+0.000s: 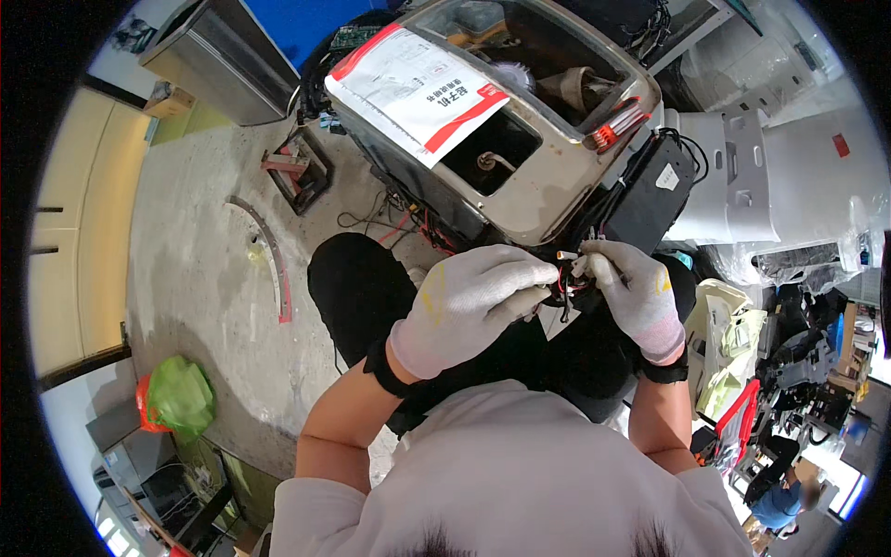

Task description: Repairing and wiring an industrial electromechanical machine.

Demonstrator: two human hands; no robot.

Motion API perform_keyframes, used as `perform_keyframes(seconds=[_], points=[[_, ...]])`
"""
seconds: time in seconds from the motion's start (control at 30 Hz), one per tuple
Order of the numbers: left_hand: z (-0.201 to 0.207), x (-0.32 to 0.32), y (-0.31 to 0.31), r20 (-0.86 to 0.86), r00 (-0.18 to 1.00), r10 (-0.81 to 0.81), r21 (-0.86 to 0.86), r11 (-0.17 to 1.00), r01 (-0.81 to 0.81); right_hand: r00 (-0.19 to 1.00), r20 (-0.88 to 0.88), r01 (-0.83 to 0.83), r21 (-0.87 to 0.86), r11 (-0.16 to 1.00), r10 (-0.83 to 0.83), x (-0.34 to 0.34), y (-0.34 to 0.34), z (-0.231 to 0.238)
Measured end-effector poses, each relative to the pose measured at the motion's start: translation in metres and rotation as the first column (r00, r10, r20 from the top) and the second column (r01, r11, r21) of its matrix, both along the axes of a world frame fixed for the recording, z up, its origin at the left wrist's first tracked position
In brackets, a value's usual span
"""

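Both my hands wear white knitted gloves and meet over a small bundle of thin wires (564,290) with small connectors, at the near edge of a beige-topped machine (543,186). My left hand (473,302) has its thumb and fingers pressed together at the left side of the bundle; what lies between the fingertips is hidden. My right hand (639,295) pinches the bundle from the right, close to a short white piece (566,255). A black box-like panel (657,186) stands beside the machine, just beyond my right hand.
A white-and-red printed package (413,93) and a red-and-silver bundle (617,128) lie on the machine. Loose cables (376,221) trail on the floor. Further left are a metal-framed part (299,169), a curved strip (269,255) and a green bag (181,396). Large white panels (733,176) stand right.
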State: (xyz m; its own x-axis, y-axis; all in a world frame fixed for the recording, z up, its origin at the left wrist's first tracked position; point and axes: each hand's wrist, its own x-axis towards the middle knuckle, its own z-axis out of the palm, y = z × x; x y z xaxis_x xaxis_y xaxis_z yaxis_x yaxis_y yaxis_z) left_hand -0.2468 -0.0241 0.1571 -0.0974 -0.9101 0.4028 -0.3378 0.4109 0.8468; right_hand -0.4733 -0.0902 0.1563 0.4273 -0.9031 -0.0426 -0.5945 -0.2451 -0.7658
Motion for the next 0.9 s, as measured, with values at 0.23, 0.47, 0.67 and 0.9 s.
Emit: perform_keyframes(seconds=[0.23,0.47,0.67,0.9], points=[[-0.013,-0.014,-0.019,0.010,0.999,-0.037,-0.106,0.994,0.038,0.999,0.037,-0.011,-0.024,1.000,0.011,-0.004,0.001,-0.002],[-0.018,-0.018,-0.030,0.046,0.997,-0.067,-0.120,0.990,0.072,1.000,0.010,-0.009,-0.038,0.999,0.009,-0.006,0.001,-0.003],[-0.017,-0.019,-0.035,0.105,0.986,-0.125,-0.162,0.977,0.141,1.000,0.004,-0.014,-0.037,0.999,0.014,-0.006,0.001,-0.002],[-0.011,-0.018,-0.040,0.145,0.967,-0.211,-0.085,0.971,0.225,0.998,0.054,-0.011,-0.010,1.000,0.011,-0.007,0.002,-0.001]])
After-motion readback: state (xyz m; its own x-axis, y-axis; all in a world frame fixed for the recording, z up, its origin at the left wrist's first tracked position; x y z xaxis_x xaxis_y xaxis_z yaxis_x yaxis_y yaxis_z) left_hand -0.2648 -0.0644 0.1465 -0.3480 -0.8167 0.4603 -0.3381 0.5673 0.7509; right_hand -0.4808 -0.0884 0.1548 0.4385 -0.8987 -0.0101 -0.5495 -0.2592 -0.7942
